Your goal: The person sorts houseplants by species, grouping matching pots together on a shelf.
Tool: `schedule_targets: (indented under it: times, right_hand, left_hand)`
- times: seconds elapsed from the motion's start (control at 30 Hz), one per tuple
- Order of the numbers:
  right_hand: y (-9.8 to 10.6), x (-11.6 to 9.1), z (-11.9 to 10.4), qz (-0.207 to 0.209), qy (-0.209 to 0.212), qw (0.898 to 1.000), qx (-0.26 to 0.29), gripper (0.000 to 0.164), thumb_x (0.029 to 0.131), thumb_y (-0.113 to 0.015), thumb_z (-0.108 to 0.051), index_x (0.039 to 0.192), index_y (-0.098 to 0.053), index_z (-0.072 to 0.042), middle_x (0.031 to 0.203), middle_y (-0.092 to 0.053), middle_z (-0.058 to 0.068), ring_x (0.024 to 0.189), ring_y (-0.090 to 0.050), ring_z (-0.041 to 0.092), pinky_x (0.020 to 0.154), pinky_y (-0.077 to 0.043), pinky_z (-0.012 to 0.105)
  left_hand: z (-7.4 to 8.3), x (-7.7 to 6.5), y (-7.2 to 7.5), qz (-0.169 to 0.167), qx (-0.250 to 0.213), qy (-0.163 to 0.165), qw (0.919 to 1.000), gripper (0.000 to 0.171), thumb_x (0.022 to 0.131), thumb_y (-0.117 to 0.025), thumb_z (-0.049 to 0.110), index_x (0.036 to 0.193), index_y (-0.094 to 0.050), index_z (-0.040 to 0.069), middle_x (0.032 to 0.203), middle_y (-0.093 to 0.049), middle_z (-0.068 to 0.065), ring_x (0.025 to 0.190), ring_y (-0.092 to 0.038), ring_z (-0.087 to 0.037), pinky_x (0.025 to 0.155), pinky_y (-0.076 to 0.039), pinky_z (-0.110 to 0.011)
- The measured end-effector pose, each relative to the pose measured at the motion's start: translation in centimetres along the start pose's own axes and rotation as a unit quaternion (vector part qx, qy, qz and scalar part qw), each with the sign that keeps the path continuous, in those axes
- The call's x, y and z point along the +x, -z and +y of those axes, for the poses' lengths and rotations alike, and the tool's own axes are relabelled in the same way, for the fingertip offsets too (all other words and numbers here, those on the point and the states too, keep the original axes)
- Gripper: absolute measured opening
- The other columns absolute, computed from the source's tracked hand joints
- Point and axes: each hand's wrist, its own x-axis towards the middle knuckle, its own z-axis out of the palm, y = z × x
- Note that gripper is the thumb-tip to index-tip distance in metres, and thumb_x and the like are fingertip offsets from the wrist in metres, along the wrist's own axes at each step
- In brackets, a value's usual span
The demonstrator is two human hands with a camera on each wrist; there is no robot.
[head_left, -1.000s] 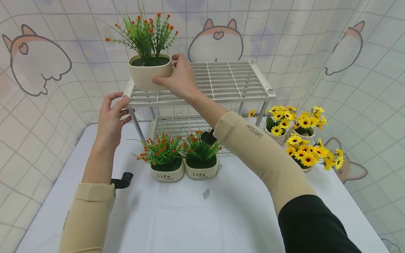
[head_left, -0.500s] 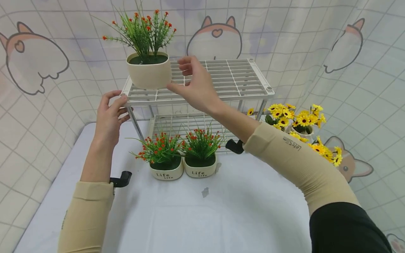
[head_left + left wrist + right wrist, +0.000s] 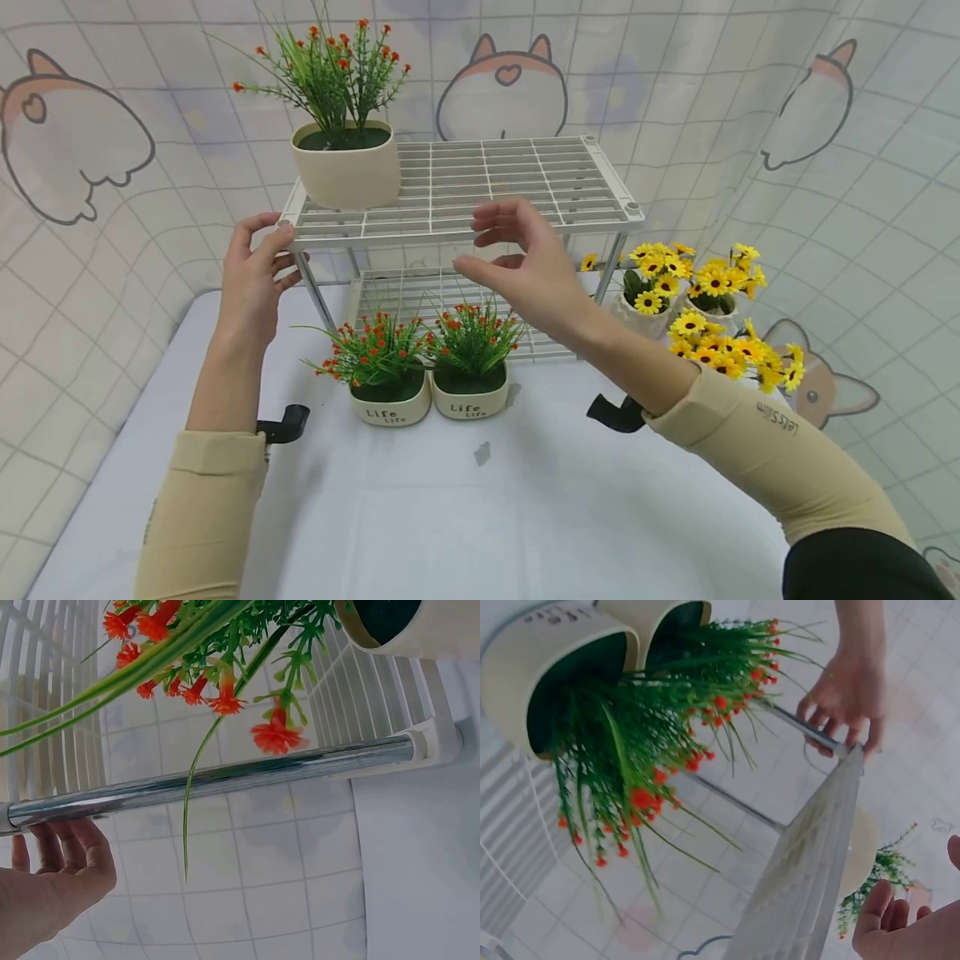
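Note:
My left hand (image 3: 253, 267) grips the front left corner of a white two-tier wire shelf rack (image 3: 517, 179); in the left wrist view its fingers curl at the end of the metal post (image 3: 225, 776). A cream pot with orange-red artificial flowers (image 3: 347, 173) stands upright on the left end of the top tier. My right hand (image 3: 536, 271) is in front of the rack's top edge, thumb and fingers spread apart and holding nothing. Below it, two matching "Life" pots, the left one (image 3: 392, 410) and the right one (image 3: 471, 402), sit side by side before the lower tier.
Several pots of yellow artificial sunflowers (image 3: 712, 287) stand right of the rack. A white cloth covers the table (image 3: 435, 533), with a small grey patch (image 3: 482, 453) on it. A patterned curtain (image 3: 682, 100) hangs close behind and along the sides.
My right hand has let go of the flower pot on the top tier and moved right and down, away from it. The left hand keeps its hold on the rack corner.

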Motion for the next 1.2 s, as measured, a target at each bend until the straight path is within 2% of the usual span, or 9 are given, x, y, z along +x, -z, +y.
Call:
schedule_targets:
  times: [0.23, 0.37, 0.57, 0.7, 0.87, 1.07, 1.2]
  right_hand:
    - [1.1, -3.5, 2.5, 0.031, -0.027, 0.998, 0.047, 0.045, 0.093, -0.074, -0.004, 0.132, -0.052, -0.002, 0.126, -0.057, 0.008, 0.116, -0.057, 0.022, 0.096, -0.049, 0.037]
    - [1.3, -5.3, 4.8, 0.062, -0.054, 0.994, 0.074, 0.042, 0.094, -0.071, 0.001, 0.131, -0.051, 0.003, 0.125, -0.057, 0.01, 0.116, -0.056, 0.028, 0.093, -0.049, 0.031]
    - [1.3, -7.4, 8.2, 0.109, -0.111, 0.983, 0.099, 0.037, 0.095, -0.066, 0.005, 0.129, -0.05, 0.005, 0.126, -0.055, 0.018, 0.113, -0.055, 0.025, 0.09, -0.049, 0.025]
    - [1.0, -8.2, 10.6, 0.125, -0.169, 0.971, 0.115, 0.034, 0.098, -0.062, 0.003, 0.129, -0.049, 0.003, 0.125, -0.053, 0.016, 0.11, -0.055, 0.02, 0.088, -0.049, 0.024]
    - [0.1, -9.0, 13.0, 0.116, -0.235, 0.958, 0.118, 0.037, 0.096, -0.063, 0.005, 0.13, -0.047, 0.004, 0.126, -0.052, 0.018, 0.11, -0.055, 0.023, 0.086, -0.05, 0.023]
    - [-1.4, -9.7, 15.0, 0.079, -0.29, 0.949, 0.097, 0.052, 0.093, -0.067, 0.006, 0.139, -0.042, 0.006, 0.14, -0.048, 0.024, 0.13, -0.047, 0.039, 0.104, -0.042, 0.043]
    - [-2.4, -10.0, 15.8, 0.072, -0.304, 0.945, 0.094, 0.062, 0.088, -0.072, 0.006, 0.142, -0.042, 0.004, 0.145, -0.045, 0.024, 0.134, -0.043, 0.039, 0.106, -0.04, 0.049]
  left_hand:
    - [-0.1, 0.0, -0.1, 0.003, 0.001, 0.001, 1.0, 0.037, 0.103, -0.064, 0.035, 0.134, -0.051, 0.022, 0.122, -0.06, -0.005, 0.108, -0.059, -0.021, 0.092, -0.041, -0.036]
    - [-0.2, 0.0, -0.1, 0.005, 0.0, 0.0, 1.0, 0.036, 0.103, -0.065, 0.035, 0.133, -0.051, 0.021, 0.123, -0.06, -0.005, 0.109, -0.059, -0.022, 0.092, -0.041, -0.035]
    - [-0.3, 0.1, 0.0, 0.008, -0.001, -0.002, 1.0, 0.035, 0.103, -0.064, 0.034, 0.132, -0.052, 0.021, 0.123, -0.06, -0.004, 0.108, -0.059, -0.021, 0.091, -0.041, -0.035]
    - [-0.3, 0.1, -0.1, 0.009, -0.002, -0.003, 1.0, 0.035, 0.103, -0.065, 0.034, 0.132, -0.052, 0.02, 0.123, -0.06, -0.004, 0.107, -0.059, -0.021, 0.09, -0.042, -0.034]
    - [-0.2, 0.0, -0.1, 0.01, -0.006, -0.004, 0.9999, 0.033, 0.103, -0.065, 0.033, 0.131, -0.053, 0.02, 0.12, -0.06, -0.004, 0.104, -0.059, -0.02, 0.089, -0.042, -0.033]
    - [-0.1, 0.0, -0.2, 0.009, -0.014, -0.009, 0.9998, 0.033, 0.103, -0.065, 0.032, 0.131, -0.054, 0.02, 0.121, -0.06, -0.005, 0.104, -0.06, -0.019, 0.088, -0.043, -0.032]
    - [-0.2, 0.0, -0.2, 0.008, -0.016, -0.011, 0.9998, 0.032, 0.103, -0.065, 0.031, 0.13, -0.054, 0.019, 0.121, -0.06, -0.006, 0.104, -0.06, -0.02, 0.087, -0.043, -0.032]
